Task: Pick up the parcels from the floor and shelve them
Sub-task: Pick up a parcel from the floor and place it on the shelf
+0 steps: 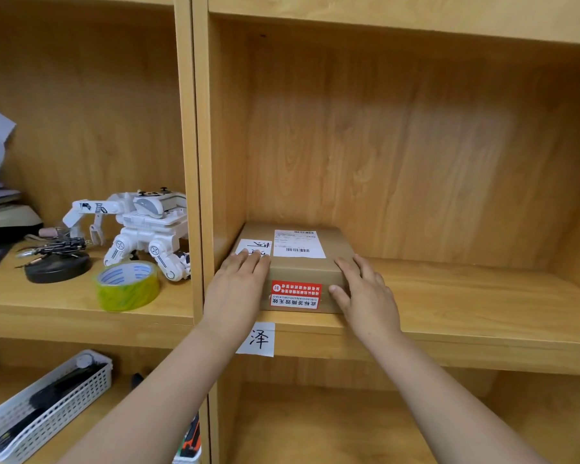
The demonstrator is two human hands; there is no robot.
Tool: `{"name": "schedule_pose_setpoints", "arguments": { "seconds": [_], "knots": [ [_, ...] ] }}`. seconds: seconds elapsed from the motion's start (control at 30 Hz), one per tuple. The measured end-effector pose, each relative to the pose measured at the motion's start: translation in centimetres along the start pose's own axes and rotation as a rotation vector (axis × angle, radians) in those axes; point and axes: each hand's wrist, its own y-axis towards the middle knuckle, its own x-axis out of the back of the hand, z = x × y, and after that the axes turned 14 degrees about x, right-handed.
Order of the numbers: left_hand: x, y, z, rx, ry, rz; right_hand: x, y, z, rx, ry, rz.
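A brown cardboard parcel (pixel 302 269) lies flat on the wooden shelf board (pixel 466 296), pushed into the left rear corner of the compartment. It carries a white shipping label on top, a handwritten white slip, and a red seal sticker on its front face. My left hand (pixel 238 289) grips its front left corner, fingers over the top. Around the front right corner my right hand (pixel 365 293) is wrapped, thumb on the front face.
A paper tag with a handwritten character (pixel 258 339) hangs on the shelf's front edge. The left compartment holds a white toy robot (pixel 141 229), a green tape roll (pixel 126 286) and a black round base (pixel 57 266). Below left sits a white mesh basket (pixel 44 406).
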Motion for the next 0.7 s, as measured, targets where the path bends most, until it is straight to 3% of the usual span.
{"name": "schedule_pose_setpoints", "arguments": {
  "seconds": [0.23,0.47,0.7],
  "knots": [
    [0.6,-0.6,0.5,-0.012,-0.037,0.033,0.4,-0.4,0.7,-0.047,-0.054,0.003],
    [2.2,-2.4,0.2,-0.122,-0.207,-0.004,2.1,-3.3,1.7,-0.124,-0.065,-0.088],
    [0.4,-3.6,-3.2,-0.263,-0.392,0.067,3.9,-9.1,1.1,-0.237,-0.19,-0.087]
  ]
}}
